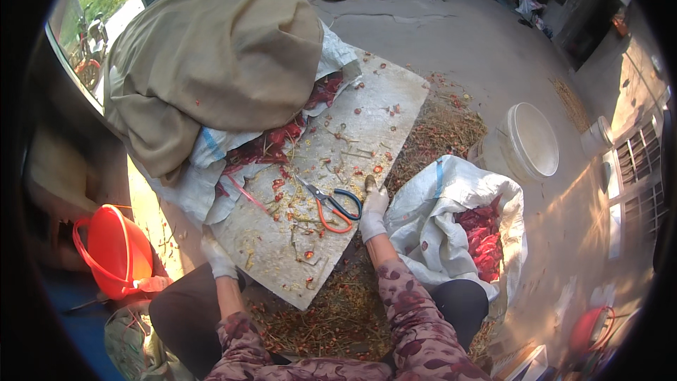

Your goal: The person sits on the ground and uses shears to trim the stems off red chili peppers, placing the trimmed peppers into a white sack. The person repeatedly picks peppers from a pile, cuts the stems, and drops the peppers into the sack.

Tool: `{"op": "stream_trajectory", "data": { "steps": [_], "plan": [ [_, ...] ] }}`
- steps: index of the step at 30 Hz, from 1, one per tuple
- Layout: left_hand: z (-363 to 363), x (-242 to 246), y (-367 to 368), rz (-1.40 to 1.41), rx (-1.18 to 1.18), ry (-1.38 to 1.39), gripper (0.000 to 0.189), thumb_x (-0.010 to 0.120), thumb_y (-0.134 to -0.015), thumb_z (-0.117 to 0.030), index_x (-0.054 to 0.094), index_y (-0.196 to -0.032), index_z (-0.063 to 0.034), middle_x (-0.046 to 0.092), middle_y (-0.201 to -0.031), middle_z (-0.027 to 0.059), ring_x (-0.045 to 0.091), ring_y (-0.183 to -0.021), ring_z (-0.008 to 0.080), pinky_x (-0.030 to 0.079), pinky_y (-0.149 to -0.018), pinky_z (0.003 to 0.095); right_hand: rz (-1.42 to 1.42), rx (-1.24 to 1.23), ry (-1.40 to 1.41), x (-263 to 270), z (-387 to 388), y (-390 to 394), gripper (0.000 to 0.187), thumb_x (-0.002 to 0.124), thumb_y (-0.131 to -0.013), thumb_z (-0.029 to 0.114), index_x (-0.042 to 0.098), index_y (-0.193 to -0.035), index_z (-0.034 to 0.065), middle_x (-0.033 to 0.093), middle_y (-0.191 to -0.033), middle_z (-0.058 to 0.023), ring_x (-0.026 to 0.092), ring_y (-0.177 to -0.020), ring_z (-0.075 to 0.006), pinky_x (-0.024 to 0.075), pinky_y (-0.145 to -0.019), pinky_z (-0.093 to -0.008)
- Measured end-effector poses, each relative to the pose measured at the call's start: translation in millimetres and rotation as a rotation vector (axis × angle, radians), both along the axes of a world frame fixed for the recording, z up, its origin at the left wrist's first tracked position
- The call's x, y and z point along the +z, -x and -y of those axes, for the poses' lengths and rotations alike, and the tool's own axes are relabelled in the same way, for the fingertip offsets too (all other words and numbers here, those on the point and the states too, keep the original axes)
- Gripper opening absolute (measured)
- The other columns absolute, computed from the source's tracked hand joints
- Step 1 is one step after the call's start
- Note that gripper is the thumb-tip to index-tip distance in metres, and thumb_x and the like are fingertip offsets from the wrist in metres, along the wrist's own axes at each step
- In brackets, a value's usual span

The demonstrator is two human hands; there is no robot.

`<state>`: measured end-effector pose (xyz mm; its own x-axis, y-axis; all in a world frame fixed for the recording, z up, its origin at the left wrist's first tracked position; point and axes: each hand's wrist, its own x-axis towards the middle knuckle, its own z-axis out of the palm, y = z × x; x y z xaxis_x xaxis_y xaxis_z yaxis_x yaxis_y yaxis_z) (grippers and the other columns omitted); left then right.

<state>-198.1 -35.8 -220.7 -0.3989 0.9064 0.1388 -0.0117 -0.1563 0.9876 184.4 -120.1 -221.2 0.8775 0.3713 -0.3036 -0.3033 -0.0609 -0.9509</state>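
My left hand (218,255), in a white glove with worn fingertips, grips the near left edge of a pale flat board (349,116). On the opposite edge my right hand (374,209), also gloved, holds the board, its fingers partly hidden. Scissors (329,205) with one orange and one dark blue handle loop lie on the board beside my right hand. Cut stems (355,155), red calyx bits and yellow seeds are scattered over the surface. Dried red peppers (264,145) spill from a white woven sack (211,161) at the board's far left, under a brown cloth (227,58).
Right of my hand stands an open white woven sack (423,211) with red peppers (481,238) inside. Stems (439,127) heap on the floor around the board. White buckets (531,140) are farther right. At left stands a red bucket (113,254).
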Motion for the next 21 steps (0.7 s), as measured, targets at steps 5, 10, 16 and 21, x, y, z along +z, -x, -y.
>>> {"op": "stream_trajectory", "data": {
  "steps": [5,10,16,21],
  "plan": [
    [-1.8,7.6,10.2,-0.397,0.071,0.231,0.053,0.057,-0.102,-0.043,0.064,-0.108,0.0090,0.065,-0.100,0.0106,0.055,-0.093,0.0217,0.045,-0.087,0.0362,0.078,0.002,0.040,9.0,3.5,3.0,0.054,0.065,-0.096,0.042,0.063,-0.116,-0.0082,0.070,-0.104,-0.0288,0.067,-0.092,-0.0395,0.0480,-0.087,-0.0441],
    [25.4,57.9,0.1,-0.873,0.438,0.165,0.067,0.075,-0.083,-0.028,0.052,-0.128,0.0161,0.059,-0.127,0.0328,0.053,-0.124,0.0431,0.040,-0.108,0.0470,0.475,0.347,0.412,50.8,61.6,-1.0,0.049,0.057,-0.097,0.039,0.058,-0.127,-0.0002,0.067,-0.112,-0.0291,0.064,-0.107,-0.0443,0.0487,-0.096,-0.0474],
    [87.2,118.2,-126.9,-0.155,-0.318,-0.242,0.026,0.059,-0.097,0.001,0.062,-0.123,0.0015,0.069,-0.112,0.0089,0.066,-0.095,0.0150,0.053,-0.084,0.0269,1.005,0.183,0.786,109.4,198.5,-115.0,0.052,0.067,-0.091,0.039,0.062,-0.125,-0.0006,0.067,-0.121,-0.0172,0.064,-0.113,-0.0310,0.0505,-0.096,-0.0403],
    [187.8,78.1,-261.1,-0.317,-1.044,0.071,0.045,0.069,-0.092,-0.009,0.055,-0.133,0.0031,0.064,-0.122,0.0137,0.067,-0.102,0.0210,0.056,-0.088,0.0316,0.856,-0.113,1.405,74.6,352.5,-208.1,0.098,0.083,-0.070,0.049,0.040,-0.151,0.0130,0.043,-0.152,-0.0149,0.046,-0.135,-0.0343,0.0400,-0.109,-0.0525]
  ]
}}
